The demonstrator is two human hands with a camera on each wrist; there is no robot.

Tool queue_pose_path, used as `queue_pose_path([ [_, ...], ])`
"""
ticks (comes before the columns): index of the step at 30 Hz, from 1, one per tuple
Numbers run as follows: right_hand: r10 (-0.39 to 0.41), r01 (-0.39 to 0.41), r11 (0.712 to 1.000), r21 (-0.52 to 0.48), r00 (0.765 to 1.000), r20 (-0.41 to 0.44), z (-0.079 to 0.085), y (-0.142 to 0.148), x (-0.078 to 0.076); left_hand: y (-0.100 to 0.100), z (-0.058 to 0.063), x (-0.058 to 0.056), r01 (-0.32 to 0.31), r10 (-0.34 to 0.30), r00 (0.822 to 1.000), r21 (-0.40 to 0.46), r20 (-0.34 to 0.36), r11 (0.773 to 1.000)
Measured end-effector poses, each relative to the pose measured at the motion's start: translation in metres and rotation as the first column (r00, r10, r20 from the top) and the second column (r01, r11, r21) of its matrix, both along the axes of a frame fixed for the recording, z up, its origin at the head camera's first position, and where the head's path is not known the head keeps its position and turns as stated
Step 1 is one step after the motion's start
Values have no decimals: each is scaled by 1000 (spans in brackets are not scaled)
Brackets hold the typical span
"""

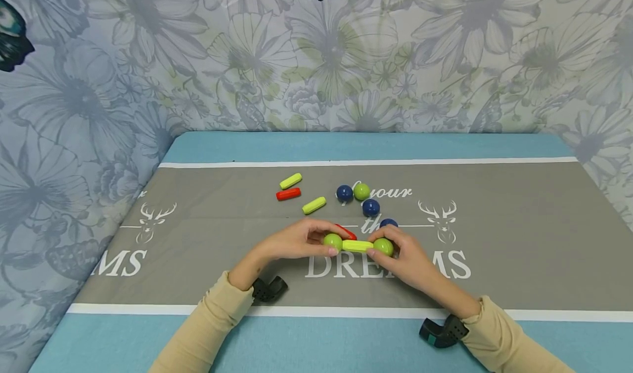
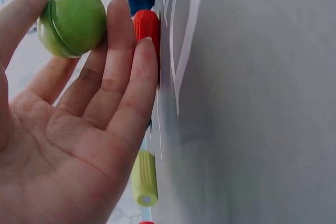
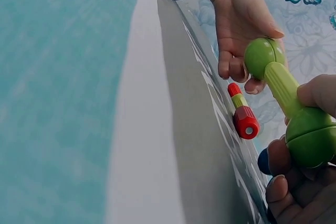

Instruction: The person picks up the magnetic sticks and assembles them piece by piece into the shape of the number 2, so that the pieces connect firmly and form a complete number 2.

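Rod (image 1: 357, 246) between left grip (image 1: 299, 240), right grip (image 1: 409, 260)

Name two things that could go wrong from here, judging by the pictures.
The left hand and right hand hold green balls at either end of a yellow-green rod; uneven pulling might part them. The blue ball just beyond the right hand could roll away if knocked.

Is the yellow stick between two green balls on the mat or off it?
Off: the wrist views show the yellow stick raised, with a gap above the grey mat.
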State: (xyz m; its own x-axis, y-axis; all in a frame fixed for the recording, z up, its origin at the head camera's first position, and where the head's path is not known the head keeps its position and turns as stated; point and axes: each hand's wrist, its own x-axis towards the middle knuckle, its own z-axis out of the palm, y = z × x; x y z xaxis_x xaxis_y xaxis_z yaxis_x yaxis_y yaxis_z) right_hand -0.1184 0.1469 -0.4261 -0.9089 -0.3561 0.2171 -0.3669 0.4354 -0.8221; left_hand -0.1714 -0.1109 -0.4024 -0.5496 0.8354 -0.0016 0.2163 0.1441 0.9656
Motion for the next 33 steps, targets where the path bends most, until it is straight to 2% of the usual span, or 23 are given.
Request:
queue_pose_path([
  [1, 0, 0, 1000, 0, 1000, 1, 0, 0, 0, -1, -4, -2, -1, 1, 1000, 2, 3, 1000],
  [3, 0, 0, 1000, 0, 1000, 4, 0, 0, 0, -3, -2, -3, -10, 10, 1000, 14, 20, 1000],
  [8, 8, -8, 1000, 1, 1000, 9, -1, 0, 1, -8, 2, -6, -98, 97, 994, 27, 48, 995],
  [14, 42, -42, 999, 1, 999, 5, -1, 0, 0, -8, 4, -7, -112, 112, 994, -25, 18, 993],
  [18, 77, -77, 997, 15, 997, -6, -2, 0, -1, -11, 7, -8, -196, 196, 981, -22, -11, 980],
  [20, 96, -95, 995, 28, 995, -16, -1, 0, -1, -14, 9, -10, -256, 255, 966, -9, -38, 967],
  [24, 117, -115, 992, 55, 993, -29, 0, 0, -1, -21, 9, -14, -364, 364, 924, 22, -115, 931],
  [29, 126, -124, 990, 61, 991, -44, 0, 0, -1, -27, 8, -19, -477, 471, 856, 29, -214, 879],
  [33, 131, -127, 990, 60, 990, -55, -1, 0, -1, -29, 6, -21, -556, 530, 799, -13, -282, 831],
])
